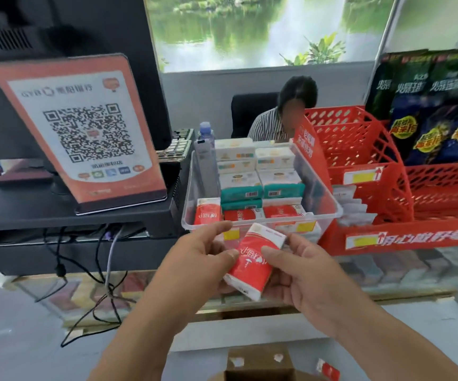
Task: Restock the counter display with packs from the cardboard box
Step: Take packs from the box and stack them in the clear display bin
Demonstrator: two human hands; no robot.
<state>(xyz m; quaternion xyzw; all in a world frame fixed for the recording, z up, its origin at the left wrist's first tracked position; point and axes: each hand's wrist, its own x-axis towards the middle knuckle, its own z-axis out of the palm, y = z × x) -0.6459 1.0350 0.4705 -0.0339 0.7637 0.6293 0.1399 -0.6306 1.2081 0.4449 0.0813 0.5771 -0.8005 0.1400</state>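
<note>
Both my hands hold one red and white tissue pack (pixel 252 264) just in front of the clear plastic display bin (pixel 332 209) on the counter. My left hand (pixel 197 259) pinches the pack's left side with its thumb on top. On the right side, my right hand (pixel 302 273) grips it with thumb over the front. The bin holds rows of white, green and red packs (pixel 252 188). At the bottom edge the cardboard box (pixel 260 364) shows its flaps, with another red pack (pixel 329 371) beside it.
A QR code payment sign (pixel 82 133) stands on a black register unit (pixel 71 215) at left, cables hanging below. Red plastic racks (pixel 365 166) with snack bags (pixel 428 111) stand at right. A person (pixel 280 116) sits behind the counter.
</note>
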